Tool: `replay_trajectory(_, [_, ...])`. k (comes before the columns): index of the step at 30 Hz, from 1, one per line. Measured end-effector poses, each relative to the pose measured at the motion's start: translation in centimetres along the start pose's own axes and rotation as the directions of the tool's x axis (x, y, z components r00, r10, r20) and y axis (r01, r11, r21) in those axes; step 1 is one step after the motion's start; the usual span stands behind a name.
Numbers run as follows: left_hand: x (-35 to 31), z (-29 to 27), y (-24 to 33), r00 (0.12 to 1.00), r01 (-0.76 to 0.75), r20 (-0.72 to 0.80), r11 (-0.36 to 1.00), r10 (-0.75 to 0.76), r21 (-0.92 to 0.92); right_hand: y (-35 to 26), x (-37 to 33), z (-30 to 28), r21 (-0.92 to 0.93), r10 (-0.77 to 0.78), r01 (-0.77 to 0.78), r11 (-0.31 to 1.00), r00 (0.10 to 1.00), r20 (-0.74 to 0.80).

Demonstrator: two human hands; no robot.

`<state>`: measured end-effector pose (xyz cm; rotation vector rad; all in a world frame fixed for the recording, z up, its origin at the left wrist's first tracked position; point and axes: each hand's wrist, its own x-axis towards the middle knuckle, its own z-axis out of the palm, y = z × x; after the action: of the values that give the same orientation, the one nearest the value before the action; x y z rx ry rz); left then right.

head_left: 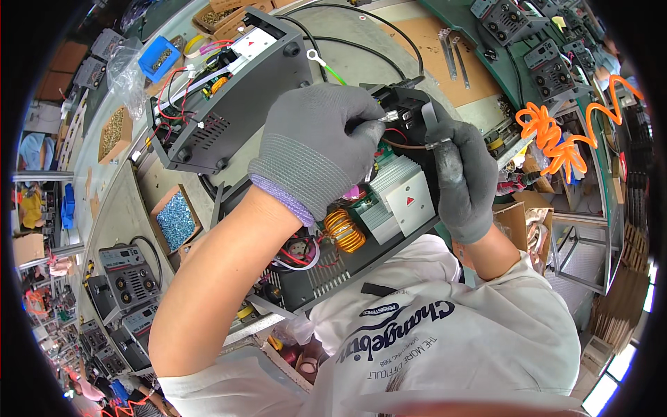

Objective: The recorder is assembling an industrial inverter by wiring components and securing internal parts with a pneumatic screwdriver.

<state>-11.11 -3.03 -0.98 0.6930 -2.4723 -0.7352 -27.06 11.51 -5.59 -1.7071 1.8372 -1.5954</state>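
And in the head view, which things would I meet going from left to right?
Box of small brass-coloured parts, box of small blue parts, gloved left hand, gloved right hand, orange coiled hose.

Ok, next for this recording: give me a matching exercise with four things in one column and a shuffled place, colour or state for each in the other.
Things
1. Copper coil
2. Coiled hose
3. Cardboard box
4. Left glove's edge band

Places, colours, states
A. Lilac
B. Holding small blue pieces
C. Inside the open unit, left of the finned heatsink
D. Bright orange, at the picture's right

Right pairs: 1-C, 2-D, 3-B, 4-A
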Motion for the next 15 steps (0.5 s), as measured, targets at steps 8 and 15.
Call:
replay_trajectory(8, [-0.1, 0.6, 0.2, 0.997, -0.054, -0.051, 0.997, 0.057, 0.052, -0.5, -0.3, -0.2, 0.025, 0.1, -0.1, 0.995, 0.995, 0.018])
replay_trajectory(15, [-0.1, 1.5, 0.5, 0.991, -0.107, -0.075, 0.992, 0.112, 0.067, -0.2, -0.4, -0.8, 0.053, 0.064, -0.067, 0.996, 0.996, 0.06])
